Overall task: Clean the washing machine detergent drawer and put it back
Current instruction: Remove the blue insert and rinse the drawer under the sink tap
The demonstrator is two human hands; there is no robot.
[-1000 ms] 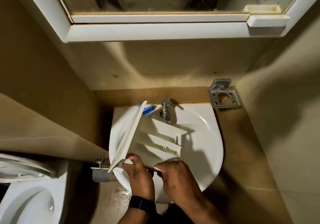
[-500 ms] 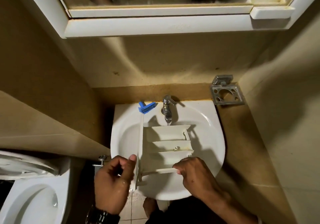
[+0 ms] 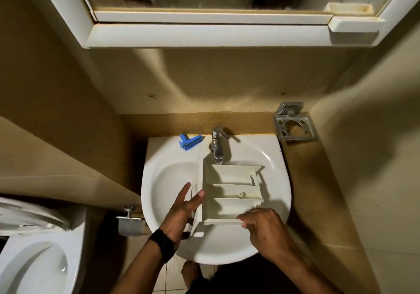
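Fingers [image 3: 185, 190] of left hand [image 3: 179, 214] press drawer [image 3: 229, 173]; right hand [image 3: 266, 230] grips rim.

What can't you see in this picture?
All in the head view:
- drain of the sink: hidden under the detergent drawer.
- water from the tap: too faint.
- grip of the left hand on the drawer: pinching or touching, unclear.
- toilet: cut by left edge.

Drawer [image 3: 234, 207] went from tilted to level under tap [image 3: 217, 146]; left hand [image 3: 181, 214] now flat against its front.
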